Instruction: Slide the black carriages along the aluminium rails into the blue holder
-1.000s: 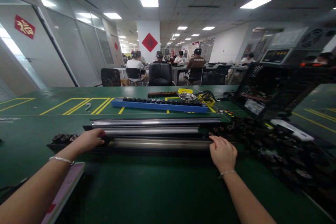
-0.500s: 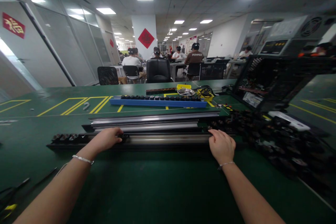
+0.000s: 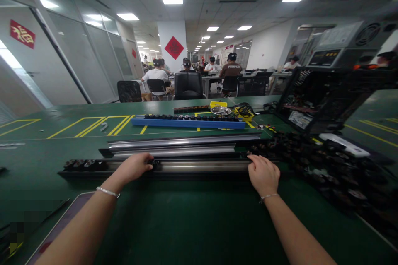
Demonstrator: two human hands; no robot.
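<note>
An office with ceiling light panels stretches away beyond a green table (image 3: 202,223), and several people sit at desks in the distance. A red diamond sign (image 3: 174,47) hangs on a white pillar far behind the near rail (image 3: 202,167), the long dark rail with a shiny channel that lies crosswise on the table in front of the person. A short row of black parts (image 3: 82,165) sits at the near rail's left end.

The left hand (image 3: 137,166) is over the near rail, left of its middle, its fingers drawn narrow on a small black part (image 3: 157,164) on the channel. The right hand (image 3: 263,172) rests toward the near rail's right end, fingers together and bent over the edge; whether they grip it, I cannot tell.

Just behind the near rail lie 2 silvery rails (image 3: 186,141), roughly parallel to it. Farther behind it is a blue rail (image 3: 188,124) carrying a line of dark parts, with a metal dish (image 3: 220,110) beyond. To the right of the near rail spreads a heap of dark parts (image 3: 336,174), too dim to make out singly, and behind that heap stands an open computer case (image 3: 304,105).
</note>
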